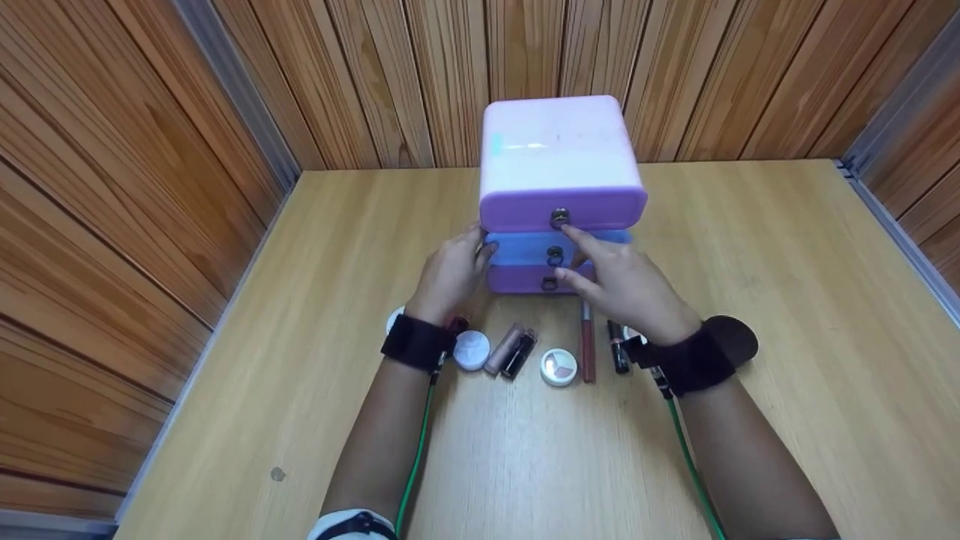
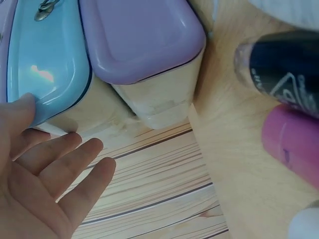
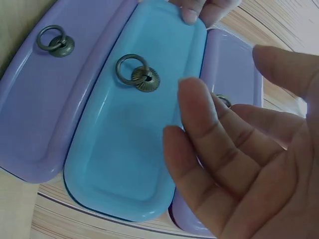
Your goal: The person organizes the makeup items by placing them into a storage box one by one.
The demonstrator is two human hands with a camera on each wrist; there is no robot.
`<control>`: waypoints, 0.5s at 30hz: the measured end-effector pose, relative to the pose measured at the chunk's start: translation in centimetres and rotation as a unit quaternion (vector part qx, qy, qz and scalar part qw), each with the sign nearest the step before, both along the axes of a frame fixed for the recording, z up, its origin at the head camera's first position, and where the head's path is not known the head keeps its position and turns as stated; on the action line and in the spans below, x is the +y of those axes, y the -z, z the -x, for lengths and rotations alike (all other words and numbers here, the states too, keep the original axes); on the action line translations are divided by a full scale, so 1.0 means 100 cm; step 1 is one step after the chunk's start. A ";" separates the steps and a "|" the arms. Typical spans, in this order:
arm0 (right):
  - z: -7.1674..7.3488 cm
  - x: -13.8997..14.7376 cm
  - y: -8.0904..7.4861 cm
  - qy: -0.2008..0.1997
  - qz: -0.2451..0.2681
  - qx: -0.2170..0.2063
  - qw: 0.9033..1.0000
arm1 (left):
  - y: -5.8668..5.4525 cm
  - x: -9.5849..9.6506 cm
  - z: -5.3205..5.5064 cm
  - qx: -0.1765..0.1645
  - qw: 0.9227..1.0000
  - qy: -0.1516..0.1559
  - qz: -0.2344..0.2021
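Note:
A small chest (image 1: 555, 142) with a pale pink top stands at the back of the table, its three drawer fronts facing me. The blue drawer (image 1: 517, 249) sits between the upper purple drawer (image 1: 517, 214) and the lower purple drawer (image 1: 510, 279). My left hand (image 1: 450, 274) lies at the blue drawer's left edge. In the left wrist view its thumb touches the blue front while the other fingers extend loosely beside the chest. My right hand (image 1: 634, 292) points its index finger at the upper drawer's ring pull (image 1: 559, 218), fingertip at the ring. Its other fingers curve loosely before the blue front.
In front of the chest lie several cosmetics: a round white container (image 1: 471, 350), a tricolour compact (image 1: 559, 367), two small tubes (image 1: 517, 356), a long reddish tube (image 1: 588, 351) and a black tube (image 1: 618, 349). Wood-panelled walls (image 1: 375, 82) border the table. Green cables run along both forearms.

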State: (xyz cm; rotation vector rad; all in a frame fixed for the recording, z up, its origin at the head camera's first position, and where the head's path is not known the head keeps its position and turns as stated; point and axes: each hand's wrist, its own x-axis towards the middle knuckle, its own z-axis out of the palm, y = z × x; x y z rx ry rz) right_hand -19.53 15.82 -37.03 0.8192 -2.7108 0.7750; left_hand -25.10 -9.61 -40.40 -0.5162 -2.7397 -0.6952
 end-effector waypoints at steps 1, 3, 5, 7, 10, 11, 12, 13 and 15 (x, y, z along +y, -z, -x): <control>0.000 0.000 0.000 -0.002 -0.002 -0.007 1.000 | 0.001 0.000 0.000 0.001 1.000 0.000 0.002; 0.001 0.001 0.001 -0.005 -0.005 -0.016 1.000 | 0.002 -0.001 0.000 0.004 1.000 0.003 0.001; 0.001 0.001 0.002 -0.006 -0.009 -0.020 1.000 | 0.002 -0.001 0.000 0.006 1.000 0.006 -0.002; 0.002 0.000 0.002 -0.007 -0.014 -0.026 1.000 | 0.002 -0.002 -0.001 0.003 1.000 0.006 -0.007; 0.002 -0.001 0.004 -0.005 -0.020 -0.025 0.999 | 0.002 -0.002 -0.002 -0.001 1.000 0.010 -0.012; 0.002 -0.002 0.005 -0.003 -0.021 -0.025 0.999 | 0.002 -0.002 -0.002 -0.001 1.000 0.011 -0.013; 0.003 -0.002 0.006 0.001 -0.020 -0.025 0.999 | 0.002 -0.002 -0.002 -0.002 1.000 0.012 -0.012; 0.003 -0.003 0.007 0.004 -0.021 -0.026 0.999 | 0.002 -0.002 -0.002 -0.001 1.000 0.013 -0.011; 0.003 -0.004 0.009 0.008 -0.019 -0.032 0.999 | 0.001 -0.003 -0.002 -0.003 1.000 0.013 -0.009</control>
